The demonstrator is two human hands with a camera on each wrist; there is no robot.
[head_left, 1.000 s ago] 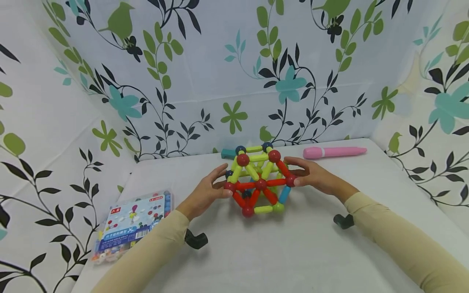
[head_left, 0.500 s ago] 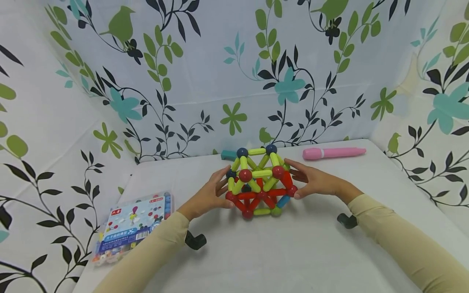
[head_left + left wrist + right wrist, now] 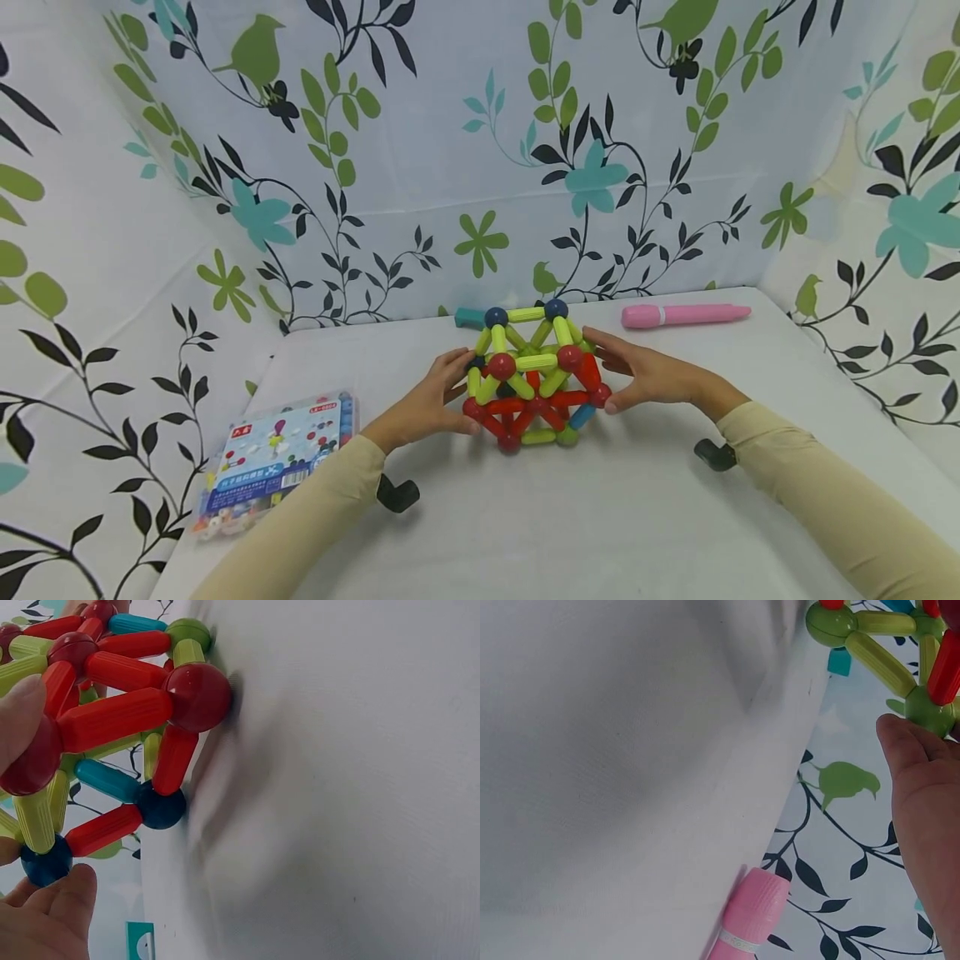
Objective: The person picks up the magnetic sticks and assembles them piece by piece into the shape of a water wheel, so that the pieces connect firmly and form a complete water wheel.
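Note:
In the head view a model of coloured rods and balls [image 3: 536, 363] sits mid-table, between both hands. Yellow-green rods make up its upper part; red rods, with some blue, form the lower. On its left side my left hand [image 3: 426, 404] holds it. The left wrist view shows the thumb [image 3: 21, 720] against a dark red ball [image 3: 199, 697] structure's nearer corner and fingers at a dark blue ball [image 3: 46, 860]. From the right, my right hand [image 3: 662, 373] holds it, thumb by a red ball, fingertips [image 3: 900, 739] at a green ball [image 3: 928, 711].
A flat clear case [image 3: 279, 454] with a printed card lies on the left of the white table [image 3: 570, 525]. Toward the back are a pink pen-shaped thing [image 3: 684, 314] and a teal block [image 3: 469, 317]. Patterned cloth [image 3: 420, 167] hangs behind. Dark pieces [image 3: 397, 493] show beside the wrists.
Since one second ago the model has tilted toward me, its upper red balls coming lower and nearer. Both hands stay at its sides. Over the last half second little differs.

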